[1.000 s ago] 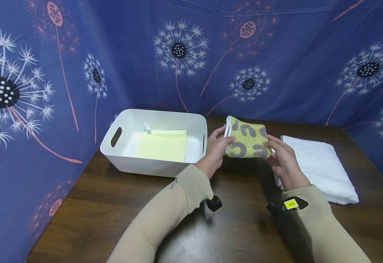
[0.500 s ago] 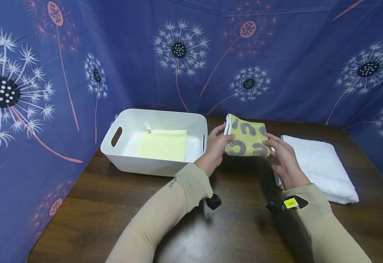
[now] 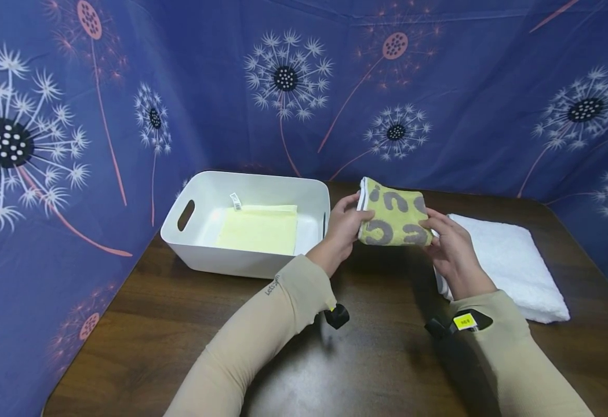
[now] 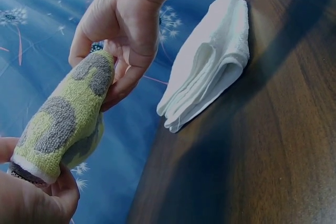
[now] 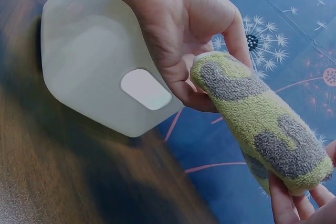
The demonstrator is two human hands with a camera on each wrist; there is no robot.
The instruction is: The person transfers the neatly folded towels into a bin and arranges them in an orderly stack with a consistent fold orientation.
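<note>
A folded yellow towel with grey curved marks (image 3: 396,217) is held up over the table between both hands. My left hand (image 3: 341,229) pinches its white-edged left side, thumb on the front face. At the opposite side my right hand (image 3: 452,246) grips the towel, thumb in front and fingers behind. In the left wrist view the towel (image 4: 63,119) looks thick and rounded, folded in layers. The right wrist view shows the near fold of the towel (image 5: 262,119) bulging between the hands.
A white plastic bin (image 3: 241,265) with handle holes stands left of my hands, with a pale yellow folded cloth (image 3: 259,229) and a white tag inside. Right of my hands lies a folded white towel (image 3: 512,266) on the brown wooden table (image 3: 387,359). A blue dandelion-print curtain (image 3: 204,87) hangs behind.
Both hands still grip the yellow towel. It has risen slightly in the head view, and the left forearm has shifted a little to the left.
</note>
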